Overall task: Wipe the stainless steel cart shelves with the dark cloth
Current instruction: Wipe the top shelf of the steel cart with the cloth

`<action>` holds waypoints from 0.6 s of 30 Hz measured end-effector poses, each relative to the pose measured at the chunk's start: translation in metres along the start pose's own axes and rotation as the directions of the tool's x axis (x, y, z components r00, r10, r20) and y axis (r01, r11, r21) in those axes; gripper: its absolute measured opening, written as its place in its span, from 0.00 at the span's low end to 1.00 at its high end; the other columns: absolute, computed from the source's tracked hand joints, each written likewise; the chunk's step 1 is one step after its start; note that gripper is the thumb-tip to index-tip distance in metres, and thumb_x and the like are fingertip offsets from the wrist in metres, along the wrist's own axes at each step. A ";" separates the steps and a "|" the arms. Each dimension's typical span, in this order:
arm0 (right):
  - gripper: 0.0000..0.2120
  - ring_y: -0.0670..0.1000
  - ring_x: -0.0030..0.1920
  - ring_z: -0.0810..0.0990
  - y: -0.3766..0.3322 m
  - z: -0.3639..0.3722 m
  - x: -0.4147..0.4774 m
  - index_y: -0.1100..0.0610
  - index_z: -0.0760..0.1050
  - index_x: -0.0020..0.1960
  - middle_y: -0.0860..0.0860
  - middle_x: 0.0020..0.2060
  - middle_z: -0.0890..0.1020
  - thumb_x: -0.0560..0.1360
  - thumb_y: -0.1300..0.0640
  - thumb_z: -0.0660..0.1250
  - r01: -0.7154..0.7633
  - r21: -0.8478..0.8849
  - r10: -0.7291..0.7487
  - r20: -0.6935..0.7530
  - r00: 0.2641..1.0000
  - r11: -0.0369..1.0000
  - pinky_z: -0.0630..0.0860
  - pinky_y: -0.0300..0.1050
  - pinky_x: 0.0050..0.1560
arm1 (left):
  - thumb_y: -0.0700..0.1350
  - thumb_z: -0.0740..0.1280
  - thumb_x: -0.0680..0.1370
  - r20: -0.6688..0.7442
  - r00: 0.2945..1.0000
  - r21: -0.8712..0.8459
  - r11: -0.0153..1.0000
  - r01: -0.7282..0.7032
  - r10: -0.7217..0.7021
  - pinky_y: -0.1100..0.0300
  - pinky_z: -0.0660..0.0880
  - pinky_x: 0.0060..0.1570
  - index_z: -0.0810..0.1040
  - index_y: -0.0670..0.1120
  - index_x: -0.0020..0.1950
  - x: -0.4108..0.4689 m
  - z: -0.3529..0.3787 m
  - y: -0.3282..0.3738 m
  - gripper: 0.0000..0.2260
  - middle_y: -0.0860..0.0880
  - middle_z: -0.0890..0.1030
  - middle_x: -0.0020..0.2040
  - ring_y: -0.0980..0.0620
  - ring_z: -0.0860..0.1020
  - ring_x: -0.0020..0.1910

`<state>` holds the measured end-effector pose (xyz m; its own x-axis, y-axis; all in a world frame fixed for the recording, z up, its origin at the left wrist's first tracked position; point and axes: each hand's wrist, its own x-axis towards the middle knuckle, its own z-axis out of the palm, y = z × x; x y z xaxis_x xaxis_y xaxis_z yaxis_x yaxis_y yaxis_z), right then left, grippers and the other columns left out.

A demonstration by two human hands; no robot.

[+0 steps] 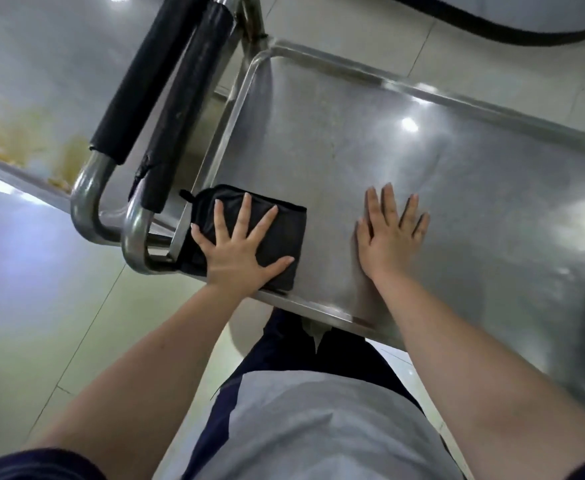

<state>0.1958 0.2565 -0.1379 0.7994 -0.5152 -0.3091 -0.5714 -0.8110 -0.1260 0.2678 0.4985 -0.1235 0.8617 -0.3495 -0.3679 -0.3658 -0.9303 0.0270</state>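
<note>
Seen from above, a person's left hand (237,245) presses flat, fingers spread, on a folded dark cloth (277,233) lying in the near corner of a stainless steel cart's top shelf (370,143), just beside the padded push handles (180,109). The right hand (389,233) rests flat and empty on the bare steel nearby, fingers straight, bracing the cart. Wiping of this shelf appears under way; the next stroke likely calls for sliding the cloth outward across the unwiped expanse while keeping pressure even
</note>
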 end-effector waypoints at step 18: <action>0.27 0.66 0.77 0.38 -0.024 0.002 0.041 0.40 0.43 0.79 0.45 0.80 0.46 0.82 0.41 0.43 -0.111 0.006 0.111 -0.038 0.993 0.994 0.37 0.71 0.72 | 0.80 0.45 0.69 -0.035 0.983 -0.041 0.983 -0.180 0.178 0.21 0.38 0.63 0.37 0.70 0.75 0.159 -0.050 0.071 0.38 0.53 0.36 0.80 0.32 0.33 0.76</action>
<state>0.2419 0.2550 -0.1498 0.7372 -0.6125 -0.2853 -0.6579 -0.7470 -0.0964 0.3960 0.3713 -0.1333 0.7944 -0.5133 -0.3249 -0.4996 -0.8562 0.1311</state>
